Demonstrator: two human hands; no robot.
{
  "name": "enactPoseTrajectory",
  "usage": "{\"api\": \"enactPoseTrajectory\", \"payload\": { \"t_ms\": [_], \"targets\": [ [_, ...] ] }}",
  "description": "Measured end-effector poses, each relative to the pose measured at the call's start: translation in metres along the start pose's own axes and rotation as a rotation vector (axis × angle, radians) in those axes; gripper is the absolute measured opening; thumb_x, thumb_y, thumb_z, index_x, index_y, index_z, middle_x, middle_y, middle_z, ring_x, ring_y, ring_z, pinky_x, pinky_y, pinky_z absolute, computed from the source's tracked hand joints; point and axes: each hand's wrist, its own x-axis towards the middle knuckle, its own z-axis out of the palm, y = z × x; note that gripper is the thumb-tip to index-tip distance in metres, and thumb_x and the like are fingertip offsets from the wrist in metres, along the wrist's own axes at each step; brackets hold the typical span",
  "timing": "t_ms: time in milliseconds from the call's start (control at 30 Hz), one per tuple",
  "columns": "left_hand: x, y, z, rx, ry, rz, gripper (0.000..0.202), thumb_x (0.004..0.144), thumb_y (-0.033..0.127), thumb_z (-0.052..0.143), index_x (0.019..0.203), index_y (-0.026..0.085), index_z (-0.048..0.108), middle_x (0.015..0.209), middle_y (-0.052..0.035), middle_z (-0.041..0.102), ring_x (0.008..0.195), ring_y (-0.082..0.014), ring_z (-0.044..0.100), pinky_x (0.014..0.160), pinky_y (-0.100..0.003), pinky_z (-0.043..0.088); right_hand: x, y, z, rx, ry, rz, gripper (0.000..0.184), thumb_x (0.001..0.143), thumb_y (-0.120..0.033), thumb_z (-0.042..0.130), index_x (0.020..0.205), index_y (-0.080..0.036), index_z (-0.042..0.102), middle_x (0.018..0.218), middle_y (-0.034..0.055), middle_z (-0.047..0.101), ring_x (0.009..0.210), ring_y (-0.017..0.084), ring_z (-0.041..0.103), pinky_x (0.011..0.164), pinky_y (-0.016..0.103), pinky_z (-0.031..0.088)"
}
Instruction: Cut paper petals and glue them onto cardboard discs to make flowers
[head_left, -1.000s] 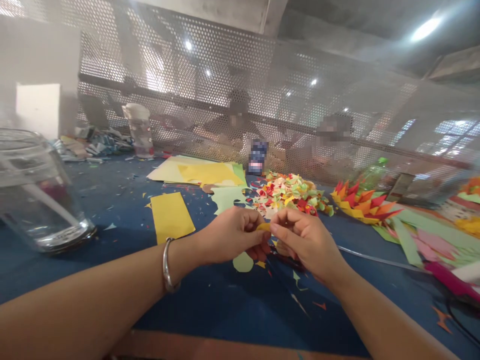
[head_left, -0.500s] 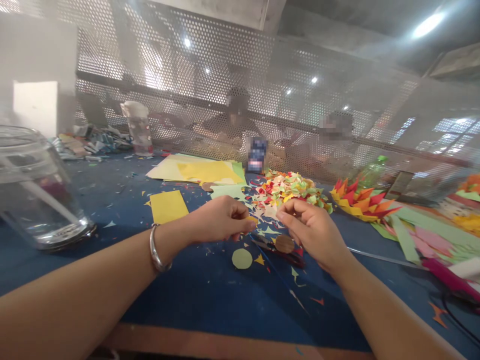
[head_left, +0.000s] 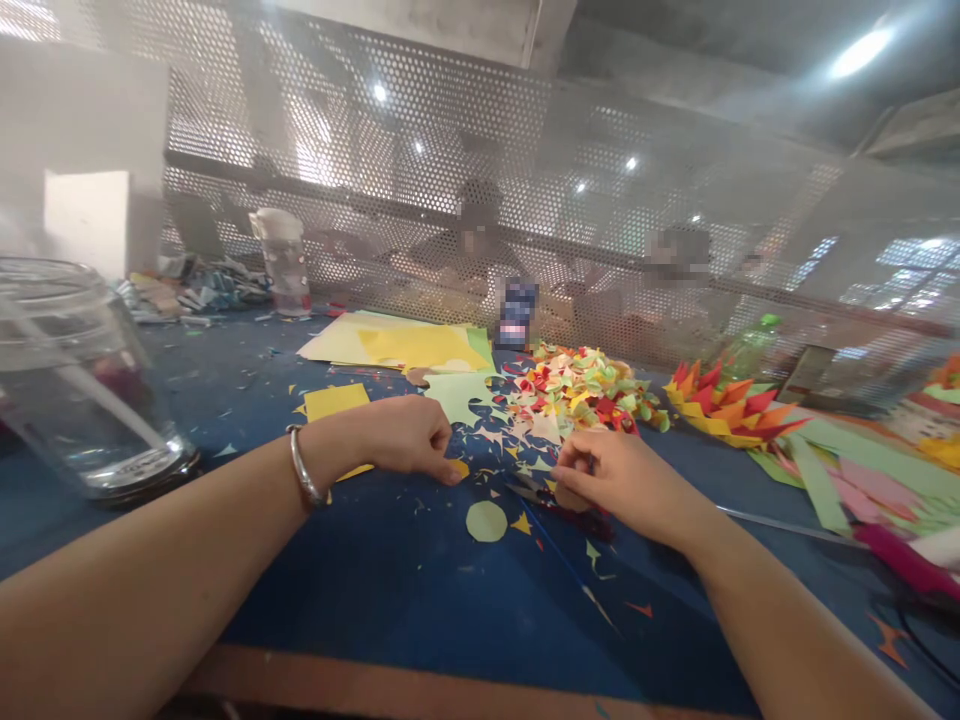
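Note:
My left hand [head_left: 405,438], with a silver bangle at the wrist, is closed on a small yellow paper piece [head_left: 459,468] pinched at its fingertips. To the right, my right hand [head_left: 626,485] has its fingers curled low over a round brown disc [head_left: 574,498] and scissors [head_left: 529,488]; whether it grips either is unclear. The hand partly covers the disc and the scissors' dark red handle. A pale green paper circle [head_left: 487,521] lies between the hands, beside a yellow scrap [head_left: 521,524]. Under my left wrist lies a yellow paper sheet [head_left: 335,400], partly hidden.
Stacked paper sheets [head_left: 405,343] and a heap of cut paper pieces [head_left: 581,380] lie behind the hands. A glass jar [head_left: 90,400] stands left. At right are a pointed paper ring [head_left: 727,405] and a magenta tool [head_left: 904,560]. A thin blue stick [head_left: 562,555] lies in front.
My left hand has moved left and slightly down with the yellow paper piece. My right hand has dropped toward the disc and scissors, its fingers curling in.

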Motion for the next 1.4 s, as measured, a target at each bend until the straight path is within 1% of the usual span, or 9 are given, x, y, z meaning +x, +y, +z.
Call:
{"api": "enactPoseTrajectory", "payload": {
  "t_ms": [133,300,500,700,833,933,1000,1200,1400],
  "targets": [
    [-0.001,0.01,0.003,-0.027,0.195,0.034,0.029,0.075,0.047,0.064,0.068,0.02,0.061,0.059,0.0007,0.058,0.055,-0.0145,0.051,0.053,-0.026,0.03,-0.001,-0.001,-0.001,0.033,-0.016,-0.001,0.016,0.081,-0.021,0.064,0.065,-0.02,0.061,0.055,0.0001,0.064,0.048,0.014,0.053,0.048,0.027,0.034],
    [-0.006,0.033,0.019,-0.075,-0.004,0.147,0.023,0.075,0.041,0.065,0.083,0.02,0.069,0.078,-0.0021,0.067,0.067,-0.0161,0.058,0.056,-0.025,0.036,-0.001,-0.005,-0.003,0.074,-0.019,0.005,0.017,0.082,-0.025,0.064,0.066,-0.019,0.061,0.053,-0.0014,0.059,0.047,0.012,0.048,0.046,0.025,0.033],
    [-0.011,0.042,0.03,0.038,0.034,0.189,0.023,0.073,0.036,0.064,0.091,0.021,0.066,0.094,-0.0052,0.064,0.081,-0.0213,0.057,0.066,-0.03,0.04,-0.003,-0.004,-0.002,0.122,-0.113,-0.011,0.02,0.085,-0.029,0.062,0.068,-0.019,0.061,0.054,-0.0006,0.061,0.045,0.012,0.05,0.043,0.024,0.035],
    [-0.013,0.047,0.028,-0.006,0.009,0.169,0.012,0.073,0.025,0.061,0.084,0.021,0.064,0.087,-0.0041,0.065,0.074,-0.019,0.056,0.06,-0.028,0.037,-0.004,-0.002,0.002,0.038,-0.19,-0.054,0.02,0.084,-0.027,0.063,0.066,-0.02,0.064,0.058,0.0017,0.066,0.047,0.014,0.056,0.044,0.024,0.036],
    [-0.013,0.047,0.027,-0.081,-0.021,0.164,0.018,0.072,0.016,0.059,0.088,0.02,0.065,0.074,-0.0013,0.065,0.062,-0.0151,0.054,0.054,-0.025,0.035,-0.006,-0.006,0.0,-0.025,-0.189,-0.084,0.021,0.083,-0.026,0.065,0.062,-0.02,0.062,0.061,0.0017,0.065,0.053,0.015,0.057,0.047,0.025,0.037],
    [-0.008,0.045,0.028,-0.216,0.006,0.186,0.022,0.072,0.014,0.058,0.091,0.018,0.068,0.072,-0.0001,0.065,0.061,-0.0137,0.055,0.055,-0.024,0.038,-0.007,-0.009,-0.002,-0.072,-0.15,-0.087,0.018,0.083,-0.027,0.065,0.066,-0.02,0.063,0.066,0.0023,0.065,0.058,0.016,0.057,0.05,0.026,0.037],
    [-0.003,0.043,0.029,-0.422,0.036,0.178,0.019,0.072,0.015,0.06,0.089,0.017,0.068,0.073,0.0,0.065,0.064,-0.0137,0.058,0.058,-0.024,0.042,-0.007,-0.012,-0.003,-0.099,-0.088,-0.112,0.012,0.084,-0.028,0.065,0.073,-0.021,0.065,0.071,0.002,0.064,0.063,0.017,0.057,0.053,0.027,0.038],
    [0.008,0.044,0.033,-1.112,0.153,-0.033,0.004,0.077,0.017,0.064,0.077,0.014,0.061,0.069,0.0018,0.063,0.062,-0.0113,0.062,0.065,-0.027,0.051,-0.01,-0.022,0.004,-0.05,0.104,-0.355,0.011,0.087,-0.022,0.064,0.098,-0.021,0.063,0.084,0.0005,0.057,0.063,0.013,0.051,0.057,0.026,0.039],
    [0.005,0.051,0.034,-1.246,0.107,-0.064,0.01,0.078,0.015,0.067,0.073,0.014,0.058,0.066,0.0008,0.066,0.057,-0.0083,0.063,0.062,-0.022,0.049,-0.013,-0.025,0.012,-0.012,0.164,-0.496,0.01,0.091,-0.017,0.055,0.095,-0.02,0.064,0.084,0.002,0.055,0.069,0.015,0.05,0.062,0.028,0.039]
  ]
}}
